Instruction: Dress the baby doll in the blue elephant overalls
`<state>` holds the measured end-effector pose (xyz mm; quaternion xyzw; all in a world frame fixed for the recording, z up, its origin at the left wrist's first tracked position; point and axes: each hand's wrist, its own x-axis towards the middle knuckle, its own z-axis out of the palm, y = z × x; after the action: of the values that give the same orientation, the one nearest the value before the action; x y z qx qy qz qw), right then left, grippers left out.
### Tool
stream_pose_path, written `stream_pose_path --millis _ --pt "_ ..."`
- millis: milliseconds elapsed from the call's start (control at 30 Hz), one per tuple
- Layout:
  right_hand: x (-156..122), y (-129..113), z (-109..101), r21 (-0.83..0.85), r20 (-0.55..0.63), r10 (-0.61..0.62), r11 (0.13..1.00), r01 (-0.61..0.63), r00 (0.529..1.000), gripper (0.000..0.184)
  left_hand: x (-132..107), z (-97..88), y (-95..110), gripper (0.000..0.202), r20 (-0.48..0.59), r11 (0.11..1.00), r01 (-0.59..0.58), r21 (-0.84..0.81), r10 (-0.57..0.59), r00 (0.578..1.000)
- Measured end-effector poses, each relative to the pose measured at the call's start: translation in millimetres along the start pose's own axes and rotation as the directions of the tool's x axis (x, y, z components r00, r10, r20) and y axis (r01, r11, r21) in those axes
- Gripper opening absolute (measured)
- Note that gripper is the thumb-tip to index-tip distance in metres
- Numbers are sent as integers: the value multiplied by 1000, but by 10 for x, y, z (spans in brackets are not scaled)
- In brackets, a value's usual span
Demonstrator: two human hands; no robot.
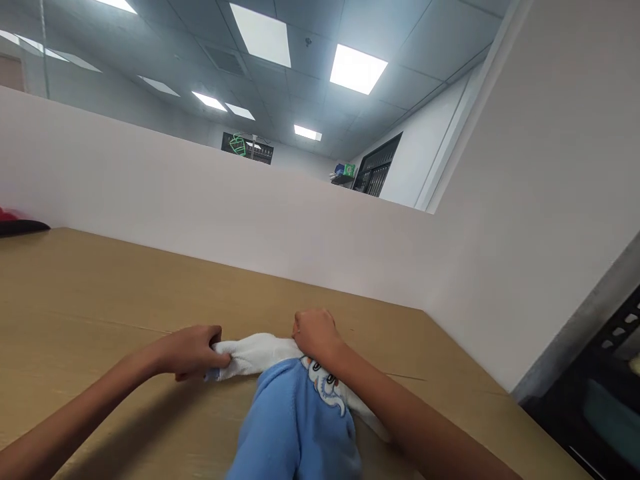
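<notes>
A light blue garment [280, 420] with white sleeves and an embroidered cartoon face lies at the bottom middle of the view, running off the lower edge. My left hand [197, 350] pinches the end of a white sleeve [263, 353], thumb on top, close to its blue cuff. At the other end of that sleeve, my right hand [317, 332] is closed on the cloth by the garment's shoulder. The sleeve stretches between both hands. My right forearm crosses over the embroidered face [325, 381] and hides part of the garment.
The brown tabletop [125, 287] meets a low white partition [200, 200] at the back and a white wall [540, 200] at the right. A black object [23, 228] sits at the far left edge. Dark shelving [600, 387] stands at the lower right.
</notes>
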<state>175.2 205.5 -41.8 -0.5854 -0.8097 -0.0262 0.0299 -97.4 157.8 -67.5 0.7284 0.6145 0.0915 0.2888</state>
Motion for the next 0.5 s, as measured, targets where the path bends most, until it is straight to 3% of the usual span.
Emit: stream_pose_path --millis 133,300,433,500 --pt "-54 51 19 142 -17 -6 990 9 1000 14 76 43 -81 30 -8 1000 -12 4 12 1000" --pt "-335 349 89 435 53 -47 900 19 998 40 134 75 -181 42 -5 1000 1 3 -1 1000" --pt "-853 785 218 652 172 -129 758 -15 977 52 174 111 -245 45 19 1000 22 -10 -22 1000" --pt "-1173 989 291 794 236 -200 604 -70 951 57 184 130 -257 46 24 1000 27 -13 -26 999"
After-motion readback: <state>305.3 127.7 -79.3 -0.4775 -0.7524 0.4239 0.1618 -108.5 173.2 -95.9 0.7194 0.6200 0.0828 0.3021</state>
